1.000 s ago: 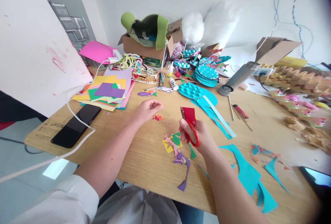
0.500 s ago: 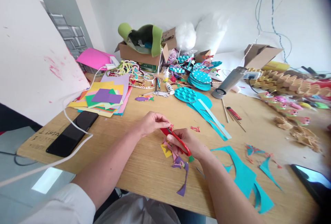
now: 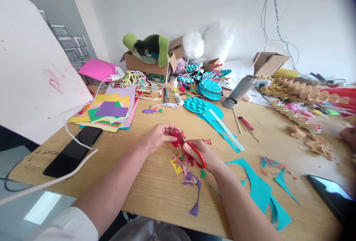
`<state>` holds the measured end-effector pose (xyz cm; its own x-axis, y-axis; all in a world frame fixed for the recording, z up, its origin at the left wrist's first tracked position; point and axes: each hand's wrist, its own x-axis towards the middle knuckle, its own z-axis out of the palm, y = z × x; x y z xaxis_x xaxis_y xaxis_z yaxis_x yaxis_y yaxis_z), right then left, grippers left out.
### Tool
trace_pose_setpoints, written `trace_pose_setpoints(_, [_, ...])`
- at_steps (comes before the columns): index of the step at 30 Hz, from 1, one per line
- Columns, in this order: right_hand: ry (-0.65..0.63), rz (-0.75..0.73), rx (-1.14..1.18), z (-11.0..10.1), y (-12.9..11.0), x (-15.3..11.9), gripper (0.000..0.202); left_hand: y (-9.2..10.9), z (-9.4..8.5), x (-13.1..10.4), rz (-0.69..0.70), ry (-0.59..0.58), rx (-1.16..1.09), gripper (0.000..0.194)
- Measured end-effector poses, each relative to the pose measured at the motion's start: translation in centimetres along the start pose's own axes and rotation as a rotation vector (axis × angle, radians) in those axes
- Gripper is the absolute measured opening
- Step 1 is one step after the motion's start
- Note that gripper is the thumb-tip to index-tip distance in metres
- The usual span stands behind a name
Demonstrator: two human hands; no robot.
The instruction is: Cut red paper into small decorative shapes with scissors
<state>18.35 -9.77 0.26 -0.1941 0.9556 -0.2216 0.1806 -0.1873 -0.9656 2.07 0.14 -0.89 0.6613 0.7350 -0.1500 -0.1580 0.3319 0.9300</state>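
Between its thumb and fingers, my left hand (image 3: pixel 164 136) pinches a small piece of red paper (image 3: pixel 178 139). My right hand (image 3: pixel 198 153) is wrapped round red-handled scissors (image 3: pixel 199 153), whose blades lie against the red paper. Below the hands, purple, pink and yellow paper scraps (image 3: pixel 195 196) lie on the wooden table (image 3: pixel 155 192). Another red scrap (image 3: pixel 207 142) rests just beyond my right hand. A purple paper fish (image 3: pixel 151 110) lies farther back, near white glue bottles.
Stacked coloured paper (image 3: pixel 111 109) and a black phone (image 3: pixel 73 152) are at left. Teal felt pieces (image 3: pixel 260 191), a metal flask (image 3: pixel 241 89) and another phone (image 3: pixel 330 192) stand or lie at right. Part of another person's hand (image 3: pixel 348 135) shows at the right edge.
The view has shifted slightly. The red paper has turned and shows more of its face, and the scissors' blades point more upward. Another person's hand has appeared at the right edge.
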Motion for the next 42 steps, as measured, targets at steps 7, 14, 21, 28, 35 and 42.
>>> trace_pose_setpoints(7, [0.373, -0.185, 0.007, -1.3, 0.3, 0.5, 0.047, 0.0, 0.1, 0.3, -0.002, 0.221, -0.093, 0.043])
trace_pose_setpoints(14, [0.467, -0.209, 0.156, 0.1, 0.6, 1.6, 0.040, -0.5, 0.4, 0.2, -0.008, 0.138, -0.113, 0.048])
trace_pose_setpoints(21, [0.553, -0.218, 0.182, -0.2, 0.7, 1.5, 0.033, -1.1, 1.3, 0.1, -0.001, 0.063, -0.020, 0.048])
trace_pose_setpoints(28, [0.653, -0.271, 0.087, -2.1, -0.2, 0.6, 0.018, -3.4, 3.1, -0.7, -0.044, -0.139, 0.112, 0.041])
trace_pose_setpoints(35, [0.849, -0.349, 0.094, -3.6, 0.9, 0.8, 0.023, -4.1, 4.4, -1.8, -0.153, -0.419, 0.229, 0.042])
trace_pose_setpoints(42, [0.651, -0.343, 0.015, -2.7, 0.6, 0.6, 0.036, -2.0, 3.1, -0.7, -0.089, -0.035, -0.147, 0.045])
